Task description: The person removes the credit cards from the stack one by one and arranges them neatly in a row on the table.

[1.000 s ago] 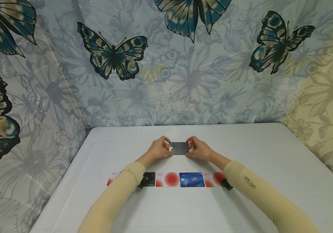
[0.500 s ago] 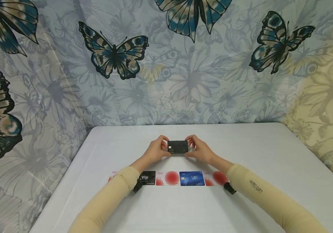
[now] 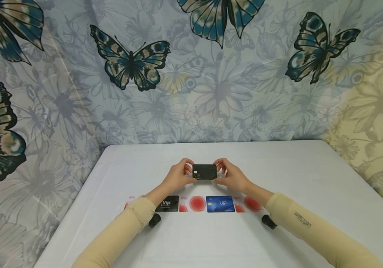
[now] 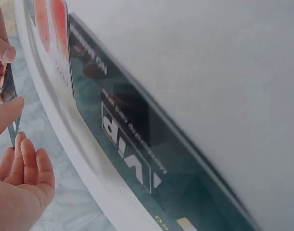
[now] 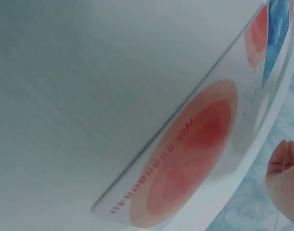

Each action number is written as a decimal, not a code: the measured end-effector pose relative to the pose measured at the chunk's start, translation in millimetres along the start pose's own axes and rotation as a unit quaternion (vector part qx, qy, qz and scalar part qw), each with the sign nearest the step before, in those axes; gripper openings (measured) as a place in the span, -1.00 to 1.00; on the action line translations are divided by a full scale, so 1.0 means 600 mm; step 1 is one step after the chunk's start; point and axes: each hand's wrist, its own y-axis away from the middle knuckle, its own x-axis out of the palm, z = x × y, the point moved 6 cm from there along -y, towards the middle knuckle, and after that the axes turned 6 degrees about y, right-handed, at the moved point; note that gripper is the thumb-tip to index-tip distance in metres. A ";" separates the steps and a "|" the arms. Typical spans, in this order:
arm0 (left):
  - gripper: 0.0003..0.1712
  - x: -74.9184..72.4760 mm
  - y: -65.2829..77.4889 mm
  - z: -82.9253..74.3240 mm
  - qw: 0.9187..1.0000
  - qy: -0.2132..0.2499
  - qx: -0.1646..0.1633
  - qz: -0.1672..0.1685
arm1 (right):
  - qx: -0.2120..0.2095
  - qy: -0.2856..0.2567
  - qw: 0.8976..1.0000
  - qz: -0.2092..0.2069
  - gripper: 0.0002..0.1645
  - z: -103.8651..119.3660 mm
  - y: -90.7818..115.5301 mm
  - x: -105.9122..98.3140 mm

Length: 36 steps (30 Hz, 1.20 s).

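A black VIP card (image 3: 204, 172) with a small pale chip is held up between both hands in the head view, its printed face toward me. My left hand (image 3: 178, 175) pinches its left end between thumb and fingers. The right end is pinched by my right hand (image 3: 231, 175) in the same way. In the left wrist view the same card (image 4: 9, 86) shows nearly edge-on at the far left. Only part of the right hand (image 5: 286, 178) enters the right wrist view, and the card is out of sight there.
Nearer me lies a row of cards: a black Vip card (image 3: 169, 204), a red-and-white card (image 3: 197, 204), a blue VIP card (image 3: 220, 204) and another red-and-white card (image 3: 252, 203). My left forearm partly covers one more at the left end. The white table (image 3: 278, 160) meets a butterfly-patterned backdrop (image 3: 221, 93).
The held card has turned from a plain-looking dark grey face to show its black VIP print. Both hands rose slightly, then came down a little, and the forearms spread outward.
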 end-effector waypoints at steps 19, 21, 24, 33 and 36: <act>-0.39 0.020 0.070 -0.019 0.999 0.013 0.015 0.042 | -0.004 -0.015 1.000 0.023 -0.32 0.021 0.072 0.004; -0.39 0.024 0.079 -0.021 0.999 0.018 0.015 0.047 | -0.008 -0.013 1.000 0.024 -0.33 0.023 0.082 0.004; -0.40 0.029 0.091 -0.026 0.998 0.025 0.013 0.053 | -0.021 -0.007 0.999 0.026 -0.33 0.029 0.096 0.004; -0.38 0.040 0.121 -0.040 0.997 0.021 0.025 0.065 | -0.008 -0.014 0.999 0.045 -0.33 0.036 0.128 0.006; -0.37 0.042 0.129 -0.044 0.997 0.017 0.032 0.068 | 0.007 -0.003 0.999 0.046 -0.32 0.038 0.137 0.005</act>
